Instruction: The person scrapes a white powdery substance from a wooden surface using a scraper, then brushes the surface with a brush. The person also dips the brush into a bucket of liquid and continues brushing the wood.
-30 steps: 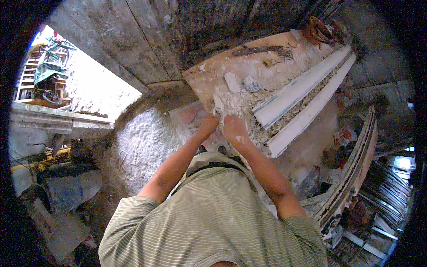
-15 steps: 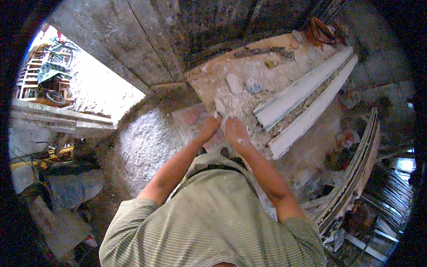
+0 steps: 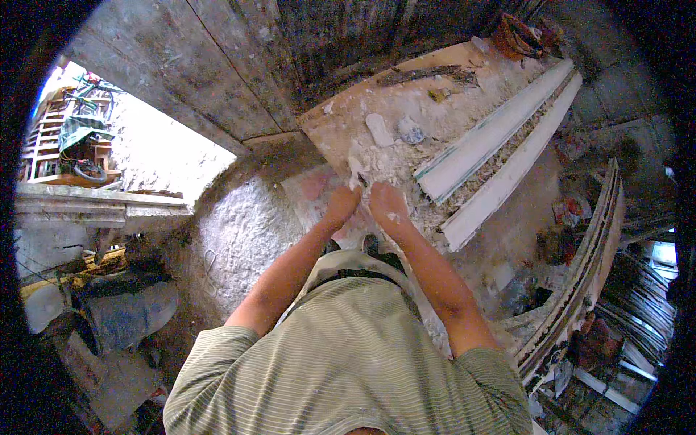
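My left hand [image 3: 344, 204] is closed at the near left edge of a dusty wooden board. Close beside it, with a narrow gap between, my right hand [image 3: 389, 203] is also closed, with white smears on its back. A small dark tip and some whitish material [image 3: 356, 171] show just beyond the fingers of my left hand. What either hand grips is too small or hidden to make out. To the right of my hands lie two long white plaster strips [image 3: 471, 165], side by side on the plaster-crusted board [image 3: 336, 122].
On the board lie a pale oblong piece [image 3: 379, 130], a whitish-blue lump [image 3: 410, 131] and a dark stick [image 3: 428, 74]. A brown bag [image 3: 515, 38] sits at the far corner. Long curved strips [image 3: 580, 279] lean at right. A bright doorway [image 3: 163, 141] opens at left; a dark barrel [image 3: 130, 308] stands below.
My hands have shifted slightly upward in the view, and the gap between them looks a little wider. The plaster strips stay on the board.
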Tool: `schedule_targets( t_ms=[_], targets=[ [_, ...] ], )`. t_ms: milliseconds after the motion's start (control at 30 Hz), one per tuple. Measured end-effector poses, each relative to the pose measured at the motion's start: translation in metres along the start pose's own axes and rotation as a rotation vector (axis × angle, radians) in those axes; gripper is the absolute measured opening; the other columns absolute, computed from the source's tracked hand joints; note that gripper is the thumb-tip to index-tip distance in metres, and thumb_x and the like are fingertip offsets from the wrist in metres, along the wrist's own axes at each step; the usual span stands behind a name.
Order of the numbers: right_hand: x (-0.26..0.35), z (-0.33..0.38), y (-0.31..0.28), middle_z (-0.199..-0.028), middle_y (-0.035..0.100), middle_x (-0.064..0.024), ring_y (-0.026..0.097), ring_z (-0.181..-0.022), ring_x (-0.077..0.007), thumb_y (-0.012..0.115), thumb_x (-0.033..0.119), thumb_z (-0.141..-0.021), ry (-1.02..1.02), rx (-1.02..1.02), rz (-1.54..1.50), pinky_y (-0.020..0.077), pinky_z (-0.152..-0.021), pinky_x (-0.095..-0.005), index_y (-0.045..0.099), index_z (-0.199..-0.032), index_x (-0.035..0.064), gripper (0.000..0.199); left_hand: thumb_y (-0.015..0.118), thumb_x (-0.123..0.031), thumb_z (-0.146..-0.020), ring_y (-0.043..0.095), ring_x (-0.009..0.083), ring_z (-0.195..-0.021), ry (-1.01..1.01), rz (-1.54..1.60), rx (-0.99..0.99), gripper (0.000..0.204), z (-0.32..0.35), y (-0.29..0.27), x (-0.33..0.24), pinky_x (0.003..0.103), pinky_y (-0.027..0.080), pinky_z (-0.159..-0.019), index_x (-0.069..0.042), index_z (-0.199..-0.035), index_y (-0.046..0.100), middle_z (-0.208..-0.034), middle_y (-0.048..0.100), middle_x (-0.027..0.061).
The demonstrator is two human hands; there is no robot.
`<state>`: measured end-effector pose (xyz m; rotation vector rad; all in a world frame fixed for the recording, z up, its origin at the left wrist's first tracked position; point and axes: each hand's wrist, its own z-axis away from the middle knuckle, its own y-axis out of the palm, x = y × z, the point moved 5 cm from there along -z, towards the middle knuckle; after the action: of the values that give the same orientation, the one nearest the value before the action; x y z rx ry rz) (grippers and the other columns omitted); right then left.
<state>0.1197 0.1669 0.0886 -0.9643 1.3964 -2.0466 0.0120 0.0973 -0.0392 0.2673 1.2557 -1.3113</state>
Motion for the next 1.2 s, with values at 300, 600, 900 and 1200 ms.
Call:
schedule_targets(
  t_ms=[300,600,900,1200],
  targets=[
    [0.000,0.001,0.000,-0.094,0.066,-0.0172,0.065,-0.087,-0.0351,0.074,0.037,-0.070,-0.099,-0.069,-0.118,0.0539,-0.078,-0.0459,0.065,-0.095,0.0012,0.044,0.048,-0.046,-0.092,0.061,0.0505,-0.077,0.207,-0.173,-0.121,0.059,-0.008,0.003,-0.002,0.056,0.046,-0.074,0.009,-0.076,0.064,-0.078,0.061,0.0338],
    [-0.007,-0.010,0.022,-0.084,0.063,-0.0186,0.063,-0.080,-0.0355,0.056,0.021,-0.081,-0.057,-0.105,0.036,0.0510,-0.068,-0.0487,0.061,-0.085,0.0008,0.022,0.051,-0.043,-0.091,0.062,0.0472,-0.069,0.063,0.029,-0.119,0.057,-0.005,-0.004,0.001,0.054,0.046,-0.069,0.010,-0.075,0.063,-0.073,0.063,0.0307],
    [0.006,-0.008,0.001,-0.087,0.066,-0.0198,0.066,-0.080,-0.0361,0.062,0.027,-0.080,-0.070,-0.069,-0.011,0.0534,-0.069,-0.0468,0.067,-0.087,0.0002,0.028,0.051,-0.042,-0.093,0.060,0.0306,-0.053,0.041,0.393,0.084,0.055,0.009,-0.012,-0.018,0.047,0.047,-0.055,0.010,-0.081,0.062,-0.061,0.060,0.0207],
    [0.018,-0.008,-0.008,-0.087,0.066,-0.0207,0.067,-0.080,-0.0360,0.057,0.020,-0.081,-0.062,-0.017,0.132,0.0539,-0.069,-0.0470,0.065,-0.088,0.0004,0.022,0.048,-0.043,-0.096,0.067,0.0354,-0.062,0.805,-0.542,-0.226,0.055,0.009,-0.002,-0.028,0.046,0.051,-0.059,0.008,-0.087,0.064,-0.067,0.064,0.0216]
  ],
)
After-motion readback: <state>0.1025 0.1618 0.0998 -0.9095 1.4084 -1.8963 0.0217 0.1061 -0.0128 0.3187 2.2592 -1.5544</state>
